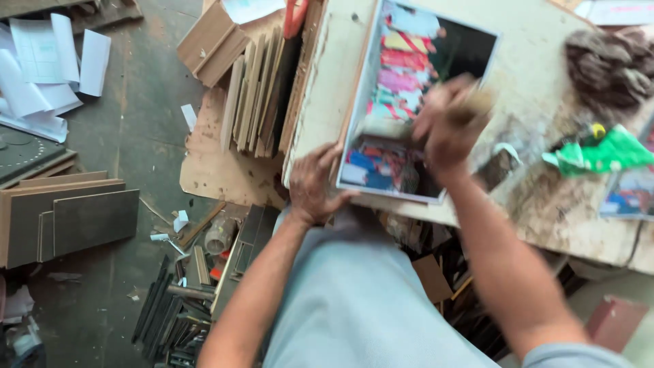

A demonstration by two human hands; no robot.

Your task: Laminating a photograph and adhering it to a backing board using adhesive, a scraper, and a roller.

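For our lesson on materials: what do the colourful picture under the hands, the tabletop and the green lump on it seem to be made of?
Picture: probably glossy printed paper or board, since it lies flat with a pale sheen and a white border.
Tabletop: likely painted wood or board, matte, off-white, stained and worn.
Green lump: apparently thin plastic, crumpled and slightly shiny; it could be cloth.

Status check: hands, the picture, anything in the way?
Left hand steadies the printed picture at its edge. Right hand on it, gripping something blurred. Green rag lies clear, to the side.
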